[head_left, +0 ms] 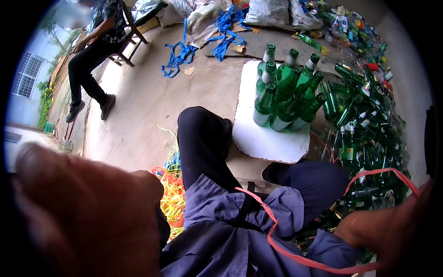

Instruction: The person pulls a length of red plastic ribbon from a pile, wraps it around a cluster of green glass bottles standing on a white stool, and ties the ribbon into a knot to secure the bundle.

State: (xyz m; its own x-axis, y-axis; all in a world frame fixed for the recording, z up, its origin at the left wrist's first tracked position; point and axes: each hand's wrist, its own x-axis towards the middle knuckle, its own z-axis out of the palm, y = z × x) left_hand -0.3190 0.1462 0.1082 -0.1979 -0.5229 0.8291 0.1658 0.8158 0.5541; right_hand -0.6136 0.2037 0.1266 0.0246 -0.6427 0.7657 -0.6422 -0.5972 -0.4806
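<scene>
My left hand (92, 207) is raised very close on the left, large and blurred. How its fingers are bent cannot be made out. At the dark right rim my right hand (408, 212) is up, its fingers mostly hidden. A reddish-pink plastic twine (274, 225) runs into that hand, loops past the right knee and crosses my lap, one end loose over the thighs. Beyond my knees, a tight group of several green glass bottles (288, 87) stands upright on a white board (249, 131). Both hands are apart from the bottles.
Many loose green bottles (364, 138) are heaped along the right wall. Yellow and red strips (173, 198) lie by my left leg. Blue strips (221, 25) and white sacks (267, 14) lie farther back. Another person (90, 55) sits on a wooden chair (131, 34) at far left.
</scene>
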